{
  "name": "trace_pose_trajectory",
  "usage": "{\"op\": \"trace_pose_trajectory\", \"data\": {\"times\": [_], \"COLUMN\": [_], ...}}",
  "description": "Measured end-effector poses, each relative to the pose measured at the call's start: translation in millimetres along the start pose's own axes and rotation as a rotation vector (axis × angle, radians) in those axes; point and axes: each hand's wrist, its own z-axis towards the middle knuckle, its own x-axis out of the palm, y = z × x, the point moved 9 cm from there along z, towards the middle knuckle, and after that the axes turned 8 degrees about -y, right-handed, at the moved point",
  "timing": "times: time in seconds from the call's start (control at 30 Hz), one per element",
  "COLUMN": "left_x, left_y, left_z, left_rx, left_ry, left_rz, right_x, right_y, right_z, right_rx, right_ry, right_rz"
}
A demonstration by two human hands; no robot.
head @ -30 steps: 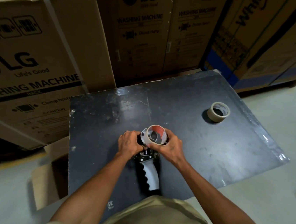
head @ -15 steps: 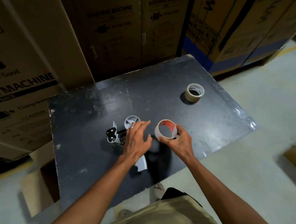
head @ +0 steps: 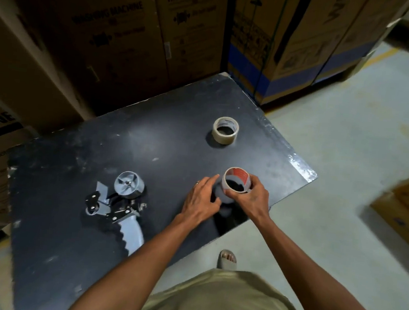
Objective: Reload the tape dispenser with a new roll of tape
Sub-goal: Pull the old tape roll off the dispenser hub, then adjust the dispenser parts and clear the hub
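Right hand (head: 249,198) gripping red-lined tape core (head: 236,183), left hand (head: 202,200) spread empty, "LG WASHING MACHINE" cartons (head: 126,20) behind.

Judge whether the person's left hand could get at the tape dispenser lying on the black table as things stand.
Probably yes: the left hand is empty, and only bare table separates it from the dispenser.

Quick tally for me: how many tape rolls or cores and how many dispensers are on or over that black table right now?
Tape rings: 2, namely the red-lined core held in the right hand and the whitish roll lying flat farther back on the table.
Tape dispensers: 1, the grey dispenser lying on its side, untouched, its spindle bare.
Total: 3
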Motion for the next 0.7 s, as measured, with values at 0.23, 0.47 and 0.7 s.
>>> {"op": "trace_pose_trajectory", "data": {"times": [0.23,0.47,0.7], "left_x": [52,67,58], "left_y": [-41,-51,-39], "left_z": [43,61,59], "left_rx": [-0.017,-0.052,-0.091], "left_ry": [0.030,0.001,-0.043], "left_rz": [0.030,0.041,-0.039], "right_x": [-57,-61,-56], "right_y": [-36,-45,-40], "right_z": [66,93,88], "right_rx": [0.020,-0.009,-0.021], "right_ry": [-0.100,-0.041,-0.063], "right_rz": [-0.064,-0.095,-0.161]}}
